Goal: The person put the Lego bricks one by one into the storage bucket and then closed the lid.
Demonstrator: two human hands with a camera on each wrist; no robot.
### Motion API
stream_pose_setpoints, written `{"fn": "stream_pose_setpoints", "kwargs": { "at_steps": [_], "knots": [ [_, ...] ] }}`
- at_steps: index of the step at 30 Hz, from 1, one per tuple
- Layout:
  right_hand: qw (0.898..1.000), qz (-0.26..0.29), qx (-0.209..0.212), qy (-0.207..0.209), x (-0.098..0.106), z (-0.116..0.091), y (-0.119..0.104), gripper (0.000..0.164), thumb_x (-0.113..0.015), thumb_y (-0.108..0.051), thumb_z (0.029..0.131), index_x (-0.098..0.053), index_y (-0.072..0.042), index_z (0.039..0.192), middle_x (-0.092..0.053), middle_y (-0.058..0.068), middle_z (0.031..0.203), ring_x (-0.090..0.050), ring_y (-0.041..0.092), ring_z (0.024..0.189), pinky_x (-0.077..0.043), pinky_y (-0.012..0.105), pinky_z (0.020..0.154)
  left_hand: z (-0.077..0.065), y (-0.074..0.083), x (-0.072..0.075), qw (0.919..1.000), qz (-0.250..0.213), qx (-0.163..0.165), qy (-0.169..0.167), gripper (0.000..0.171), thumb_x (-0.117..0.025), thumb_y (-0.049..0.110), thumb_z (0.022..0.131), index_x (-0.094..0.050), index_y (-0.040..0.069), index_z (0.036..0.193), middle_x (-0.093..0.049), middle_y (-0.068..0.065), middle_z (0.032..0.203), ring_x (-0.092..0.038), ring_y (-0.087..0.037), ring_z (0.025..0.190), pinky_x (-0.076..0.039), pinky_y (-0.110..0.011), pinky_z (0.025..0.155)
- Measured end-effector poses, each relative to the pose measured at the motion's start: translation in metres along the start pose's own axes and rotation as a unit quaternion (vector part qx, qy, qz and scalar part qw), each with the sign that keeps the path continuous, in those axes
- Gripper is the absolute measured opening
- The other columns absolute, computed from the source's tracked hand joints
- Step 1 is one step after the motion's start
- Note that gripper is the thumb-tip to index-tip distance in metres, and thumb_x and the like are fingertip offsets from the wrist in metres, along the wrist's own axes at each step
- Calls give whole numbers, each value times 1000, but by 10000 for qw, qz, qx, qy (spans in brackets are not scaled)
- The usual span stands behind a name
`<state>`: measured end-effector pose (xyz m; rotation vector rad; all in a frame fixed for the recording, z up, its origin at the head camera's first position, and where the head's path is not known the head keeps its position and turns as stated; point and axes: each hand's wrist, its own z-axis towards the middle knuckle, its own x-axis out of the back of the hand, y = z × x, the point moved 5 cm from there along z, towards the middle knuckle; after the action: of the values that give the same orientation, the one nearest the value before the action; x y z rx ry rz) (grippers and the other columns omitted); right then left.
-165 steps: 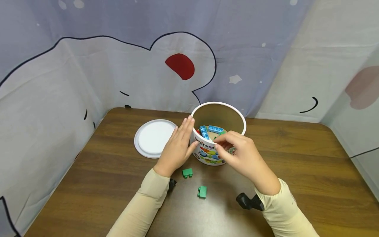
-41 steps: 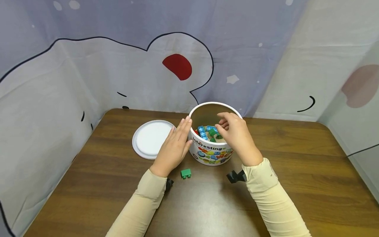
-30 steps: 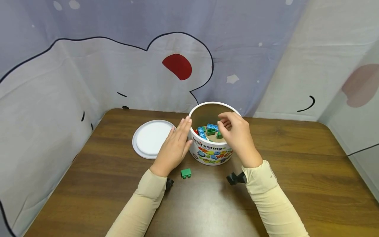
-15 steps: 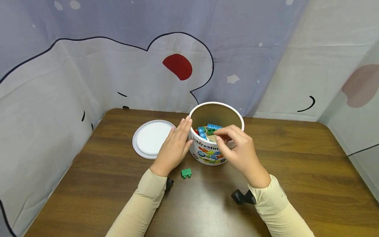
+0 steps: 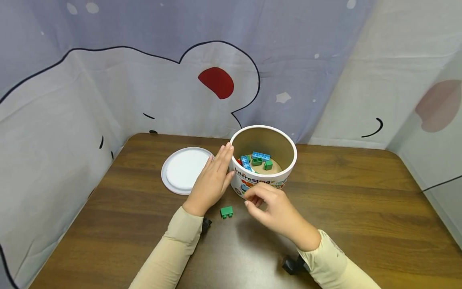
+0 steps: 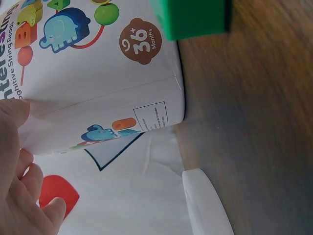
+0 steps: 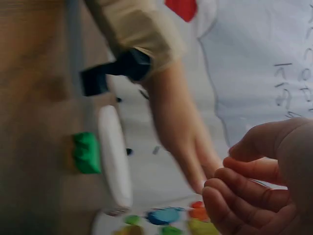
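Observation:
A white printed bucket [image 5: 265, 138] stands near the back of the table with blue bricks [image 5: 245, 163], green bricks [image 5: 268, 165] and a bit of red inside. My left hand [image 5: 211, 180] rests its straight fingers against the bucket's left side. In front of the bucket, my right hand [image 5: 276, 210] hovers above the table with loosely bent fingers and nothing in them. Below and left of its fingertips lies a green toy brick [image 5: 226, 212], studs toward me. That brick [image 6: 195, 17] also shows close up in the left wrist view; the right wrist view blurs it [image 7: 86, 152].
A round white lid [image 5: 182, 168] lies flat on the wooden table [image 5: 361, 192], left of the bucket and partly behind my left hand. A printed cloth [image 5: 162, 88] hangs behind the table. Black camera mounts [image 5: 294, 265] sit under my wrists.
One of two green bricks has gone from the table; more green bricks are in the bucket. My right hand has come out over the rim and down toward the remaining brick. The left stays put.

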<state>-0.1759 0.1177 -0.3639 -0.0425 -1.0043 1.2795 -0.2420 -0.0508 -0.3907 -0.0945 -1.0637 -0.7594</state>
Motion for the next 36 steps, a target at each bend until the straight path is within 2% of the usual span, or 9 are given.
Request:
{"fn": "stream_pose_setpoints", "kwargs": {
  "at_steps": [3,7,11,19,23,28,36],
  "knots": [
    [9984,115,-393,-390,-16,-6,8,14,-71,4,83,-70,-6,93,-66,-1,87,-61,6,73,-56,24,65,0,0,0,10000,-15,-5,10,70,-57,22,105,-19,8,163,-20,-8,168,-17,-20,155,-21,-52,121],
    [9899,205,-1072,-906,-34,-13,21,13,-74,2,83,-69,-2,95,-66,3,88,-63,10,74,-57,25,66,-1,0,-1,10000,14,-22,15,70,-56,22,105,-19,7,162,-20,-8,168,-17,-20,155,-21,-53,121],
    [9822,106,-1428,-1217,-48,-16,30,16,-76,0,84,-69,1,98,-65,5,87,-65,15,75,-57,25,68,-1,-1,-1,10000,50,-6,-7,69,-56,22,106,-19,7,163,-19,-7,169,-17,-20,155,-21,-52,122],
    [9768,-203,-1494,-1520,-63,-16,39,20,-79,-2,81,-68,-1,98,-64,3,84,-63,14,75,-54,23,69,-1,-1,-2,10000,23,27,-53,69,-55,22,106,-18,8,163,-18,-7,169,-16,-20,155,-19,-50,122],
    [9770,-275,-1456,-1531,-66,-14,39,23,-80,-1,80,-68,0,99,-64,4,83,-62,14,75,-53,23,70,-1,0,-1,10000,43,-14,-26,70,-55,22,106,-18,8,163,-18,-7,169,-18,-21,155,-20,-51,122],
    [9756,-396,-1486,-1564,-70,-13,41,23,-80,-2,80,-68,0,101,-63,3,83,-60,15,75,-52,25,69,-1,0,-1,10000,36,27,-81,70,-55,22,106,-16,8,163,-17,-6,169,-14,-18,155,-18,-49,123],
    [9771,-480,-1415,-1516,-73,-12,44,17,-77,0,80,-69,-2,95,-63,2,80,-59,14,72,-51,24,67,-1,0,0,10000,27,-26,-22,70,-55,22,106,-17,7,163,-19,-8,169,-16,-20,155,-21,-52,121]
  ]
}}
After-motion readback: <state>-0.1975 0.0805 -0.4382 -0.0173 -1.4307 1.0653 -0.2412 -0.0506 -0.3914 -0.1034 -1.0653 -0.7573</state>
